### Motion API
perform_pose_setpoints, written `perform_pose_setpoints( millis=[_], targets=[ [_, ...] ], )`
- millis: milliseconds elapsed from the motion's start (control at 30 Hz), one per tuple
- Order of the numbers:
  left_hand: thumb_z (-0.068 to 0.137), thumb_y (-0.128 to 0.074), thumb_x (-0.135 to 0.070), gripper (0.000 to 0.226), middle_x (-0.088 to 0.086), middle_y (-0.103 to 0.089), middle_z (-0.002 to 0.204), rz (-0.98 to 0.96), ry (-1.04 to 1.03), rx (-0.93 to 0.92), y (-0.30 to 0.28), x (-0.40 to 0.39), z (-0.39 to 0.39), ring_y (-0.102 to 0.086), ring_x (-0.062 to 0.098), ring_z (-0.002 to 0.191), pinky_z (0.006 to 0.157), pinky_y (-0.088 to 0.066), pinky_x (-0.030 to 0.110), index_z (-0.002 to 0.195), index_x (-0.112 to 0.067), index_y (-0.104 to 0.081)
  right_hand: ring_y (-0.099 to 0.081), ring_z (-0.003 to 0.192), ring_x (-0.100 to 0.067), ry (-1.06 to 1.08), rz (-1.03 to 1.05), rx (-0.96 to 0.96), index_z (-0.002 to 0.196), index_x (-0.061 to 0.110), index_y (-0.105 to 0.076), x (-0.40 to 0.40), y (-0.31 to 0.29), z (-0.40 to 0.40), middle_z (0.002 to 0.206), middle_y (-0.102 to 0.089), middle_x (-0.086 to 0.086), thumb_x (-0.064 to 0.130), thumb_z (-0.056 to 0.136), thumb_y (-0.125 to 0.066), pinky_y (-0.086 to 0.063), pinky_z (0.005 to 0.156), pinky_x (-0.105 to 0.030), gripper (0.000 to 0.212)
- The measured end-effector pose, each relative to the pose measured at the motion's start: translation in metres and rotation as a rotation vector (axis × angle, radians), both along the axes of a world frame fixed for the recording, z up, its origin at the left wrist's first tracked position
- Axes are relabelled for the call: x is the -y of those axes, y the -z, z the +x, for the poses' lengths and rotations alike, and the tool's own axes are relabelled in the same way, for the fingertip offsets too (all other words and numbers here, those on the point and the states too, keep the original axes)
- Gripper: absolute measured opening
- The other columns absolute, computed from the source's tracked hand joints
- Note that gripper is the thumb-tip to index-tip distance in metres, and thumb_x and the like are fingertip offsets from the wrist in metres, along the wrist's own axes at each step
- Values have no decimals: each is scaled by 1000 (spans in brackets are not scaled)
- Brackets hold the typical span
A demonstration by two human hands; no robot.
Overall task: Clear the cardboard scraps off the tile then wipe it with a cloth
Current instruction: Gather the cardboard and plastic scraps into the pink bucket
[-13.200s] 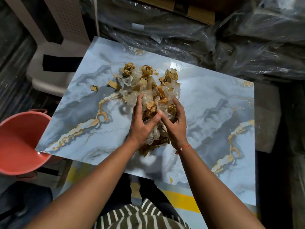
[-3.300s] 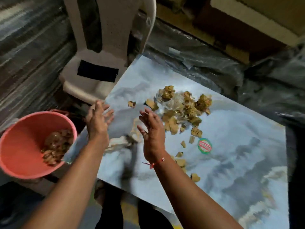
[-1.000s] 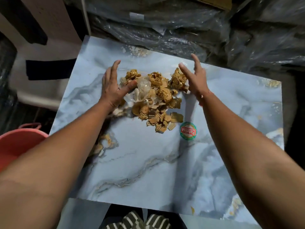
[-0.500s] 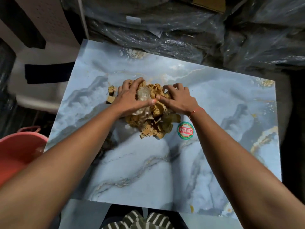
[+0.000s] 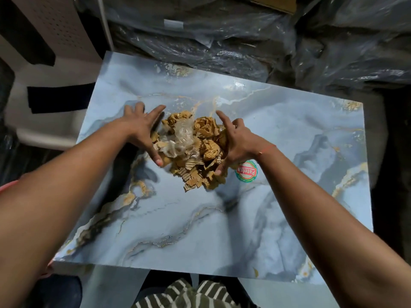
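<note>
A heap of brown cardboard scraps (image 5: pixel 200 156) mixed with crumpled clear plastic (image 5: pixel 181 138) lies on the middle of the blue marbled tile (image 5: pixel 178 218). My left hand (image 5: pixel 142 130) is at the heap's left side, fingers spread and straight, thumb down by the scraps. On the heap's right side, my right hand (image 5: pixel 235 141) has its fingers extended and its thumb touching the lower scraps. Neither hand holds anything. No cloth is in view.
A round red and green sticker (image 5: pixel 246 172) is stuck on the tile just right of the heap. A white plastic chair (image 5: pixel 57 70) stands at the left. Black plastic-wrapped bundles (image 5: pixel 244 36) lie behind the tile. A pink tub's rim (image 5: pixel 6 186) peeks out at the left.
Half a second ago both hands pressed down on top of the heap with fingers curled over it. Now they have come apart to either side, fingers straightened, and the scraps are uncovered.
</note>
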State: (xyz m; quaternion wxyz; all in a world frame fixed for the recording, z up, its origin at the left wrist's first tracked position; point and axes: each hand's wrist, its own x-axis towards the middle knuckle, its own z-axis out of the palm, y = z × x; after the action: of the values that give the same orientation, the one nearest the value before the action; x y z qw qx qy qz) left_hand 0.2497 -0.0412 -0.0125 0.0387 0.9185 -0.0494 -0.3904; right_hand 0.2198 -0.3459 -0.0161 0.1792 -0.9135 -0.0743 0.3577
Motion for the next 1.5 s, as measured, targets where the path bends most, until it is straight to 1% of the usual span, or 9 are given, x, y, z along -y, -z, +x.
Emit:
perform_pose_setpoints(
  millis=[133, 300, 467, 600, 833, 1100, 1233, 1333, 1500],
  targets=[
    [9, -91, -76, 178, 15, -16, 153, -128, -9, -1, 1, 34, -8, -30, 50, 141, 113, -39, 65, 147, -61, 21, -53, 127, -53, -19, 44, 41, 159, 54, 12, -19, 4, -3, 144, -31, -22, 54, 38, -105, -47, 113, -57, 169],
    [23, -100, -62, 167, 17, -17, 154, -250, -34, 47, -1, 61, -22, -47, 51, 136, 108, -48, 57, 153, -53, 4, -60, 118, -48, -18, 53, 87, 161, 52, -1, -29, 9, -6, 139, -31, -18, 47, 41, -106, -53, 108, -48, 160],
    [37, -105, -43, 163, 21, -4, 160, -263, -88, 67, 4, 80, -37, -47, 52, 136, 108, -47, 50, 157, -46, 5, -62, 113, -45, 45, 127, 116, 162, 44, -11, -36, 15, -13, 136, -31, -16, 38, 44, -106, -55, 106, -42, 152],
    [41, -105, -35, 155, 21, -13, 155, -310, -128, 85, 3, 87, -44, -52, 51, 131, 100, -53, 49, 157, -43, -2, -56, 122, -44, 63, 184, 135, 162, 38, -14, -35, 20, -16, 135, -33, -17, 33, 47, -106, -52, 110, -41, 147],
    [44, -105, -32, 147, 19, -24, 151, -419, -166, 111, 2, 94, -58, -51, 47, 131, 102, -53, 47, 156, -42, -10, -41, 136, -37, 109, 327, 99, 158, 34, -21, -19, 22, -24, 133, -37, -15, 26, 54, -104, -43, 111, -32, 133],
    [43, -105, -32, 143, 18, -32, 144, -492, -179, 187, -23, 101, -65, -52, 42, 127, 98, -52, 41, 155, -39, -17, -43, 127, -28, 84, 396, 174, 155, 32, -27, -4, -5, -27, 130, -46, -14, 27, 53, -103, -40, 99, -26, 127],
    [45, -104, -30, 139, 18, -36, 139, -504, -196, 248, -43, 103, -73, -54, 40, 123, 89, -47, 32, 155, -39, -20, -45, 122, -27, 53, 419, 219, 153, 33, -29, 0, -24, -28, 129, -49, -13, 30, 50, -104, -41, 96, -26, 127],
    [45, -103, -27, 138, 18, -38, 139, -507, -222, 288, -60, 105, -80, -53, 40, 124, 92, -49, 35, 156, -38, -20, -47, 123, -28, 23, 425, 238, 151, 33, -30, 2, -41, -28, 128, -49, -12, 31, 50, -104, -45, 96, -28, 126],
    [47, -102, -22, 136, 16, -40, 135, -489, -279, 357, -88, 103, -91, -55, 41, 121, 87, -52, 36, 154, -40, -21, -51, 125, -31, -29, 441, 243, 149, 39, -30, -5, -73, -25, 132, -47, -11, 29, 48, -103, -53, 108, -44, 125]
  ],
)
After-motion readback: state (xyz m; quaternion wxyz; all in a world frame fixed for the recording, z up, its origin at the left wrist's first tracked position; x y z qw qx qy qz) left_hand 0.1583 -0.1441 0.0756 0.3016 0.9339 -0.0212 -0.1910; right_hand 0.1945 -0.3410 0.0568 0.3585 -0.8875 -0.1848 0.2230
